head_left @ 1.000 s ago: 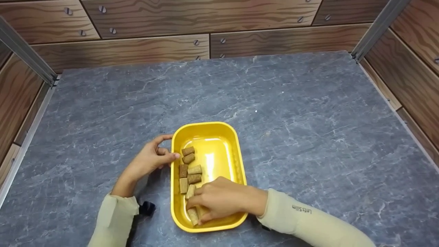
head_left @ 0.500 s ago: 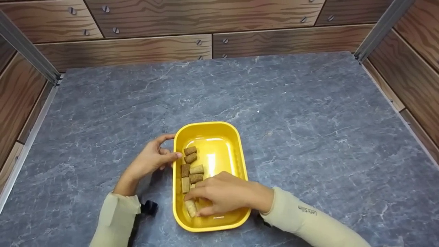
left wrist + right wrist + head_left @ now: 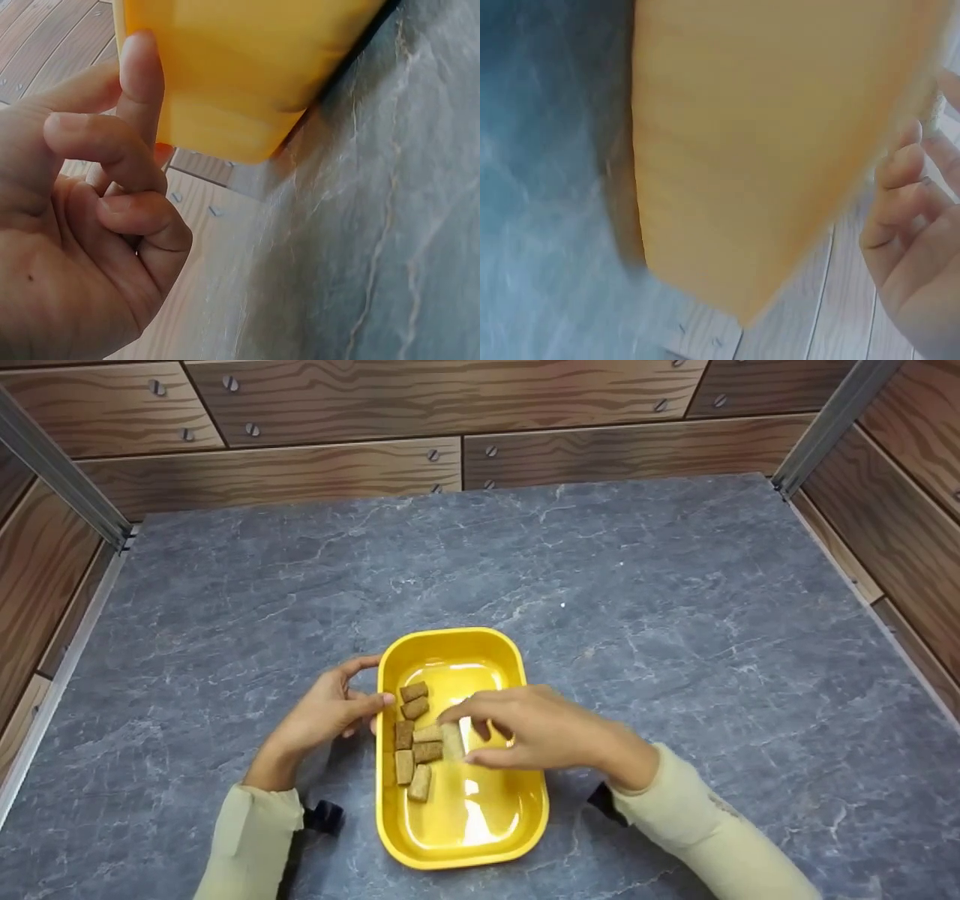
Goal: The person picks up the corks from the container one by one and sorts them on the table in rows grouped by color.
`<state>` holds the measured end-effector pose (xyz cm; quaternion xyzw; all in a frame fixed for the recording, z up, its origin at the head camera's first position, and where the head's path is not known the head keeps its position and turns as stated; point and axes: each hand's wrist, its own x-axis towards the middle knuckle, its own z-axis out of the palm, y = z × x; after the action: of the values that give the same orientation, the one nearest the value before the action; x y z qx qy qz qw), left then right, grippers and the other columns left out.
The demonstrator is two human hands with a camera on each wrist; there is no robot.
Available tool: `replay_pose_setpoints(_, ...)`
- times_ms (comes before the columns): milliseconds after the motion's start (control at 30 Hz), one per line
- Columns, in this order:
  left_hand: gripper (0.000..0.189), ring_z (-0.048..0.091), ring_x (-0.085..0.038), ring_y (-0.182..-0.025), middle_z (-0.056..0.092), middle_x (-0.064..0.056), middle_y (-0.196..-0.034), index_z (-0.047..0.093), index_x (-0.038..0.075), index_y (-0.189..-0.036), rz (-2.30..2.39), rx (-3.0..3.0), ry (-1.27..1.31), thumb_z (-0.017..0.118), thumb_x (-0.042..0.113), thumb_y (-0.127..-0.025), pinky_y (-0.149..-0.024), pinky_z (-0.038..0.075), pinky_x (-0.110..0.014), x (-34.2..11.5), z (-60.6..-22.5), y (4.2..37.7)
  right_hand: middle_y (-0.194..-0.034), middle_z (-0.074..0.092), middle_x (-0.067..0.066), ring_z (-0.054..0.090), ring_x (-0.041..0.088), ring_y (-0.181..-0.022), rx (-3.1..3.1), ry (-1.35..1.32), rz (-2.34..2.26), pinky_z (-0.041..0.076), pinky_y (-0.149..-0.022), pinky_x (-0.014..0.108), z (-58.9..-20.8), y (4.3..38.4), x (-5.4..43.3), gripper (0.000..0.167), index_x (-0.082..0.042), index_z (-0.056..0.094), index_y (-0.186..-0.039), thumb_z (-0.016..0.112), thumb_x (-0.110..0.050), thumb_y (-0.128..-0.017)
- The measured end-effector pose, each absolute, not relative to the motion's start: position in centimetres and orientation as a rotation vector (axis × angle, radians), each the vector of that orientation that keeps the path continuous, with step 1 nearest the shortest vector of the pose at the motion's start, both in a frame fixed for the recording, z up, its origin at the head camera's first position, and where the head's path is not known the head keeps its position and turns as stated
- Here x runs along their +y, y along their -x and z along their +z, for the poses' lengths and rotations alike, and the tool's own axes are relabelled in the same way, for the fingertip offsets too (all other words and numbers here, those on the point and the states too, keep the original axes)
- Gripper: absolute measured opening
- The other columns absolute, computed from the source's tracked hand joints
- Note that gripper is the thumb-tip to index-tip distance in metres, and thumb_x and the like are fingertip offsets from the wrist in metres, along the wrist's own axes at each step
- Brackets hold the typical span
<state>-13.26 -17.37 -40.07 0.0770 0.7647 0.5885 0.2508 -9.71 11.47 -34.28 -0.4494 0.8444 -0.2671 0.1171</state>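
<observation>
From above the near side of the grey-blue marbled tabletop [image 3: 675, 622], the scene is viewed forward and down by the head camera, with the glossy yellow rounded-rectangular tray [image 3: 442, 821] and brown wood-patterned panel wall [image 3: 337, 397] included. From the left wrist, the tray's outer side is seen low and close, past the bare left hand [image 3: 322, 709], the tabletop steeply tilted. From the right wrist, the opposite outer side is viewed close up, the bare right hand [image 3: 540, 731] at the frame's right. The tray is shared by all three views.
</observation>
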Motion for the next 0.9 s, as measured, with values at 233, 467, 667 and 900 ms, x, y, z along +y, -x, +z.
replay_pose_setpoints(233, 0.066, 0.041, -0.008, -0.041, 0.062, 0.000, -0.060, 0.033, 0.006, -0.146, 1.597, 2.080, -0.219, 0.066, 0.020, -0.092, -0.043, 0.037, -0.021, -17.4, -40.1, 13.2, -0.086, 0.063, 0.001, 0.054, 0.013, -0.066, 2.556, 1.290, -0.892, 0.048, -0.060, 0.021, -33.8, 10.6, 13.7, 0.042, -0.016, 0.058, -0.130, 0.067, -0.026, -0.090)
replay_pose_setpoints(467, 0.068, 0.042, -0.010, -0.042, 0.062, -0.001, -0.062, 0.030, 0.006, -0.147, 1.586, 2.068, -0.241, 0.066, 0.022, -0.093, -0.044, 0.039, -0.021, -17.7, -40.2, 13.2, -0.085, 0.064, 0.003, 0.052, 0.008, -0.067, 2.590, 1.170, -0.983, 0.050, -0.060, 0.024, -34.4, 11.6, 16.0, 0.043, -0.011, 0.058, -0.130, 0.068, -0.021, -0.089)
replay_pose_setpoints(667, 0.068, 0.044, -0.010, -0.042, 0.063, -0.001, -0.063, 0.029, 0.006, -0.148, 1.593, 2.051, -0.250, 0.066, 0.023, -0.092, -0.045, 0.039, -0.022, -17.9, -40.3, 13.3, -0.084, 0.063, 0.002, 0.050, 0.006, -0.068, 2.618, 1.074, -1.037, 0.049, -0.061, 0.023, -35.0, 12.8, 18.5, 0.043, -0.009, 0.057, -0.130, 0.068, -0.019, -0.090)
replay_pose_setpoints(900, 0.069, 0.044, -0.009, -0.043, 0.064, 0.000, -0.063, 0.028, 0.004, -0.148, 1.597, 2.044, -0.265, 0.066, 0.020, -0.092, -0.045, 0.039, -0.021, -17.9, -40.3, 13.3, -0.082, 0.061, -0.001, 0.049, 0.007, -0.066, 2.677, 0.882, -1.014, 0.045, -0.060, 0.021, -35.6, 13.6, 20.8, 0.043, -0.011, 0.057, -0.131, 0.069, -0.018, -0.090)
